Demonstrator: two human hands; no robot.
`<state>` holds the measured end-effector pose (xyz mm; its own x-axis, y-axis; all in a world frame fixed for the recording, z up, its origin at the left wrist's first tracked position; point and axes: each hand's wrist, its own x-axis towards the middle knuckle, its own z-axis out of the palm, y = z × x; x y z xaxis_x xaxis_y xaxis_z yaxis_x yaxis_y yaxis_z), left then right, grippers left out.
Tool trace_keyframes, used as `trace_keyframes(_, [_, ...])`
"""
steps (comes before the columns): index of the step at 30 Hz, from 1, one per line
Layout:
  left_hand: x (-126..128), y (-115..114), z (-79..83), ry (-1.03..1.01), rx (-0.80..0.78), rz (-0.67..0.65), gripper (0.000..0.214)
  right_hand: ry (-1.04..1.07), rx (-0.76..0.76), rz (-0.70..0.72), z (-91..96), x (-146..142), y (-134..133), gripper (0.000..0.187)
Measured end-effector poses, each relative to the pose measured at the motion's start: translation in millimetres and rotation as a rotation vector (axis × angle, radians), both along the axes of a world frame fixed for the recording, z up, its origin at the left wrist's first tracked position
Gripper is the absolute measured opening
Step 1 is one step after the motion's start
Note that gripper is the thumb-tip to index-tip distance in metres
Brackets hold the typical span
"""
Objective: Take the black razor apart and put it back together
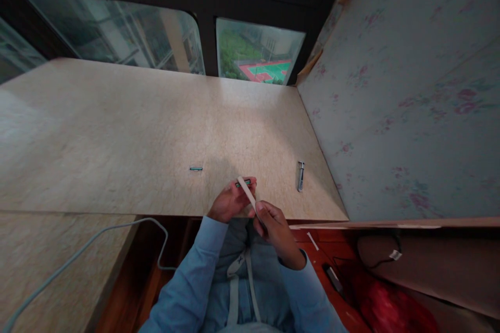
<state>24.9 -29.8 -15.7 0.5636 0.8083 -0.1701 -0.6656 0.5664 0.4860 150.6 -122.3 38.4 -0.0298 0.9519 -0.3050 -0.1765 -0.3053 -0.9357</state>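
My left hand (230,202) is closed on a small dark-green razor cartridge (244,183), held by the fingers just above the counter's front edge. My right hand (273,223) grips a pale, flat stick (247,190), whose upper end crosses in front of the cartridge; whether the two touch I cannot tell. Left of my hands, a second thin greenish cartridge (196,169) lies on the counter (128,135). To the right lies a razor (300,177) with a grey and dark handle, its head pointing toward the window.
A floral-papered wall (390,114) borders the counter on the right, and dark-framed windows (209,26) stand behind it. A grey cable (97,235) runs over the lower left surface. Below right are a red bag (390,304) and a small dark device (333,278).
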Motion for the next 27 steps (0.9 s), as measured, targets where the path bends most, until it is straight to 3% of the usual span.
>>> trace_keyframes(3, [0.0, 1.8, 3.7, 0.013, 0.022, -0.091, 0.04, 0.02, -0.033, -0.035, -0.9, 2.0, 0.0, 0.051])
trace_keyframes(9, [3.1, 2.3, 8.1, 0.024, 0.032, -0.1, 0.04, -0.077, 0.011, -0.131, 3.0, 6.4, 0.5, 0.051])
trace_keyframes(17, [0.4, 0.8, 2.3, 0.035, 0.035, -0.06, 0.042, -0.083, -0.009, 0.0, 7.2, 0.9, -0.9, 0.053])
trace_keyframes(27, [3.4, 1.0, 8.1, -0.023, 0.016, -0.084, 0.044, -0.173, 0.018, -0.111, 9.9, 8.4, -0.7, 0.052])
